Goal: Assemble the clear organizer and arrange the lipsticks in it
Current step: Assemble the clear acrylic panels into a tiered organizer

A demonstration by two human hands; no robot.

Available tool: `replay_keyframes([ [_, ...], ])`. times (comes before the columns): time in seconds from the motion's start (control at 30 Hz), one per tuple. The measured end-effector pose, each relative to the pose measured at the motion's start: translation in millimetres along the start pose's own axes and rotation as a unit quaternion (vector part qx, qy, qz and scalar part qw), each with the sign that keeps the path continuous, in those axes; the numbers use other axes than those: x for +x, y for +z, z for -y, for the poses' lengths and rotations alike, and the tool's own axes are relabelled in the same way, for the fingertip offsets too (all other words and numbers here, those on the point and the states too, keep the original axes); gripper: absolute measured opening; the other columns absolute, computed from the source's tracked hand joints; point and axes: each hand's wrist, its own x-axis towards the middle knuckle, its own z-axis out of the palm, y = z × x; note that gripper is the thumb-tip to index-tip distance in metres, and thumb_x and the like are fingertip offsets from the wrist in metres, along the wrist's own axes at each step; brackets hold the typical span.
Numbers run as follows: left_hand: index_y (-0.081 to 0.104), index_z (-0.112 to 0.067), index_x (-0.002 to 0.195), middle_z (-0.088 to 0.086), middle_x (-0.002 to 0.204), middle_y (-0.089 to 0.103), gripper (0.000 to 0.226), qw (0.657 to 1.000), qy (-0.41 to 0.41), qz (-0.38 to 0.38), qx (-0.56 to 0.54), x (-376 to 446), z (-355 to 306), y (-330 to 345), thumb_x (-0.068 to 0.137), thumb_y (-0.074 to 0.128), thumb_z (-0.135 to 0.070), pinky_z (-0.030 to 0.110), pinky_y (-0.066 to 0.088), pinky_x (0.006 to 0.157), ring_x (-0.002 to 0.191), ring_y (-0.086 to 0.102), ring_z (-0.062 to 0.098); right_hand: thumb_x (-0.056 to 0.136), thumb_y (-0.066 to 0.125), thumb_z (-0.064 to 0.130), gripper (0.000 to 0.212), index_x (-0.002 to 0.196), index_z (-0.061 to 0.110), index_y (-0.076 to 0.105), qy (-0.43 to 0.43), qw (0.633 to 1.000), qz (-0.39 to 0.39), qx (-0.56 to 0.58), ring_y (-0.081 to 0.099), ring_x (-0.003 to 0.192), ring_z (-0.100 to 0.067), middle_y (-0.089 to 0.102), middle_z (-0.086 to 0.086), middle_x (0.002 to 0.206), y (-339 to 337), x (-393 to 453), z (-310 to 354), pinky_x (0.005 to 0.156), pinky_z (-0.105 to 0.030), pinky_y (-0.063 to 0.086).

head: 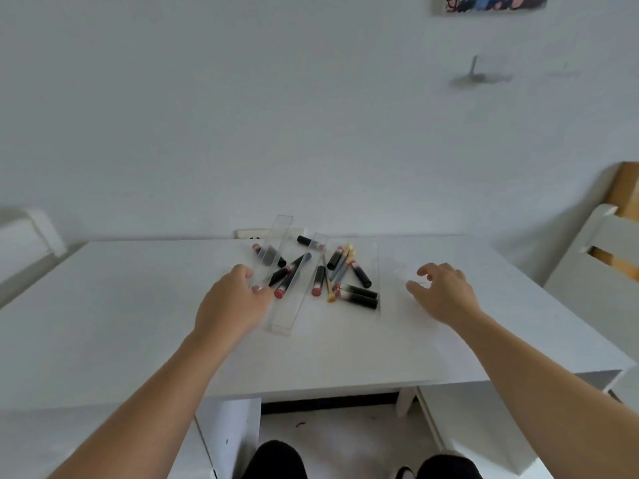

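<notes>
Left hand (232, 299) has fingers curled round the near end of a long clear plastic organizer strip (273, 252) among the scattered black lipstick tubes (356, 295) on the white table (138, 305). Right hand (444, 292), fingers spread, hovers over a faint clear panel (403, 267); contact cannot be confirmed. Judged step: gathering parts, assembly not begun. The next move calls for aligning the strips' edges.

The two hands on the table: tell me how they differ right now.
The left hand touches a long clear strip at the lipstick pile; the right hand hovers apart from the pile with fingers curled, over a faint clear piece. Whether the right hand grips it is unclear. Both are bare and reach forward over the white table.
</notes>
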Motion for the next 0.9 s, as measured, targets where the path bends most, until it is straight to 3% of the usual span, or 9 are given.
replay_keyframes([
  [0.13, 0.059, -0.018, 0.128, -0.006, 0.104, 0.047, 0.048, 0.999, 0.001, -0.013, 0.039, 5, -3, 7, 0.089, 0.063, -0.046, 0.028, 0.036, 0.057, 0.074, 0.055, 0.008, 0.089, 0.055, 0.053, 0.058, 0.14, 0.026, 0.051, 0.003, 0.998, 0.061, -0.015, 0.04, 0.131, -0.026, 0.049, -0.003, 0.141, 1, 7, -9, 0.104, -0.043, 0.039],
  [0.27, 0.057, -0.02, 0.135, 0.001, 0.12, 0.056, 0.056, 0.998, -0.008, -0.011, 0.06, 16, -8, 17, 0.086, 0.068, -0.047, 0.032, 0.043, 0.073, 0.101, 0.062, 0.024, 0.088, 0.057, 0.056, 0.059, 0.14, 0.029, 0.053, -0.038, 0.997, 0.06, -0.043, 0.04, 0.132, -0.024, 0.05, 0.001, 0.141, 6, 13, -17, 0.105, -0.041, 0.036],
  [0.33, 0.054, -0.023, 0.137, 0.001, 0.119, 0.061, 0.063, 0.998, -0.007, -0.02, 0.065, 21, -11, 20, 0.083, 0.071, -0.049, 0.033, 0.044, 0.074, 0.103, 0.062, 0.025, 0.089, 0.058, 0.054, 0.052, 0.133, 0.028, 0.061, -0.053, 0.997, 0.048, -0.039, 0.044, 0.128, -0.022, 0.055, 0.003, 0.136, 6, 15, -21, 0.098, -0.038, 0.041],
  [0.43, 0.052, -0.024, 0.137, 0.0, 0.11, 0.064, 0.068, 0.997, -0.001, -0.024, 0.074, 26, -13, 22, 0.079, 0.075, -0.052, 0.034, 0.045, 0.073, 0.102, 0.062, 0.025, 0.093, 0.054, 0.053, 0.037, 0.112, 0.028, 0.072, -0.063, 0.998, 0.009, -0.02, 0.059, 0.11, -0.022, 0.067, 0.004, 0.114, 3, 18, -22, 0.082, -0.037, 0.05],
  [0.5, 0.053, -0.023, 0.136, 0.001, 0.108, 0.064, 0.067, 0.996, 0.006, -0.026, 0.079, 28, -16, 24, 0.08, 0.075, -0.052, 0.035, 0.044, 0.073, 0.101, 0.062, 0.026, 0.097, 0.047, 0.051, 0.038, 0.092, 0.022, 0.072, -0.056, 0.998, -0.037, 0.0, 0.065, 0.088, -0.026, 0.072, 0.001, 0.091, 0, 21, -24, 0.07, -0.035, 0.052],
  [0.57, 0.054, -0.022, 0.135, 0.001, 0.106, 0.064, 0.064, 0.996, 0.015, -0.024, 0.08, 28, -19, 26, 0.081, 0.074, -0.051, 0.034, 0.043, 0.071, 0.098, 0.062, 0.026, 0.1, 0.043, 0.048, 0.047, 0.076, 0.013, 0.064, -0.046, 0.996, -0.071, 0.013, 0.062, 0.071, -0.032, 0.066, -0.006, 0.068, -3, 25, -26, 0.058, -0.033, 0.047],
  [0.63, 0.054, -0.022, 0.137, 0.0, 0.107, 0.064, 0.066, 0.997, 0.017, -0.017, 0.08, 27, -22, 26, 0.081, 0.074, -0.051, 0.034, 0.042, 0.071, 0.098, 0.062, 0.026, 0.101, 0.044, 0.046, 0.049, 0.069, 0.011, 0.058, -0.036, 0.995, -0.079, 0.037, 0.057, 0.063, -0.033, 0.058, -0.009, 0.059, -5, 28, -27, 0.051, -0.032, 0.039],
  [0.8, 0.055, -0.023, 0.137, 0.001, 0.107, 0.06, 0.068, 0.996, 0.025, -0.002, 0.088, 28, -27, 28, 0.08, 0.076, -0.052, 0.036, 0.045, 0.072, 0.099, 0.06, 0.026, 0.1, 0.047, 0.045, 0.044, 0.069, 0.015, 0.058, -0.031, 0.994, -0.08, 0.067, 0.055, 0.059, -0.027, 0.057, -0.001, 0.057, -2, 32, -23, 0.053, -0.031, 0.041],
  [0.9, 0.058, -0.021, 0.134, 0.005, 0.112, 0.059, 0.056, 0.994, 0.041, -0.014, 0.105, 29, -34, 27, 0.087, 0.069, -0.049, 0.04, 0.05, 0.079, 0.105, 0.058, 0.029, 0.098, 0.049, 0.046, 0.028, 0.085, 0.028, 0.067, -0.049, 0.994, -0.089, 0.039, 0.062, 0.074, -0.02, 0.066, 0.011, 0.079, 2, 35, -19, 0.063, -0.031, 0.049],
])
